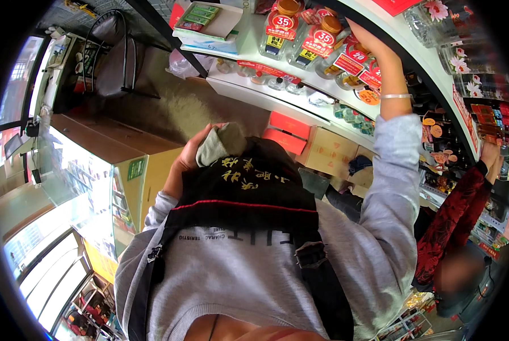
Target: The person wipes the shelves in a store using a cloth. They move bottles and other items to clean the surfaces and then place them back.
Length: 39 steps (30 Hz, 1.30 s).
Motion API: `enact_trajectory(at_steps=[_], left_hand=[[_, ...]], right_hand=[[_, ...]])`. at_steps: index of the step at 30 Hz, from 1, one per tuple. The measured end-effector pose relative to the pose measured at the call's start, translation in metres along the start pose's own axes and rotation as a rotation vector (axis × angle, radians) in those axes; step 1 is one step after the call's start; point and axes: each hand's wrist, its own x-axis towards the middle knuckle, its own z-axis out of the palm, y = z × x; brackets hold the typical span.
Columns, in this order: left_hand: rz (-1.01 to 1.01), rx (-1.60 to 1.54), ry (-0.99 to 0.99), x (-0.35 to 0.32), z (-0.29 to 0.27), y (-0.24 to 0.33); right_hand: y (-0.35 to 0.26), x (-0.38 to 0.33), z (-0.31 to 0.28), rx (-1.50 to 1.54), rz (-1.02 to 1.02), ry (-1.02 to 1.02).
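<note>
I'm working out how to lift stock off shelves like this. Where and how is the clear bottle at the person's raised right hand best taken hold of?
Probably around the body just under the shoulder, coming in from the open aisle side. The clear bottle leans among close-packed neighbours under the shelf above, so its cap end is crowded. The right hand already reaches in that way; the left hand holds a grey cloth.

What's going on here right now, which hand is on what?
The person stands at a white shelf stocked with clear bottles. The right hand reaches up among the bottles with red labels on the upper tier; its grip is hidden behind them. The left hand holds a grey cloth against the chest. Another person in a red patterned sleeve reaches to shelves at the right.
</note>
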Motion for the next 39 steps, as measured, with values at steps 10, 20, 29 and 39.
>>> enact_trajectory(at_steps=[10, 20, 29, 39], left_hand=[[0.020, -0.055, 0.028, 0.001, -0.004, -0.006], [0.024, -0.025, 0.030, -0.001, -0.006, -0.006], [0.016, -0.017, 0.002, 0.000, -0.007, -0.002], [0.019, -0.012, 0.013, -0.001, -0.015, -0.001]], right_hand=[[-0.025, 0.028, 0.033, 0.080, 0.006, -0.188], [-0.029, 0.030, 0.032, 0.063, -0.005, -0.220], [-0.032, 0.031, 0.029, 0.064, 0.004, -0.228], [-0.036, 0.030, 0.025, 0.057, 0.035, -0.205]])
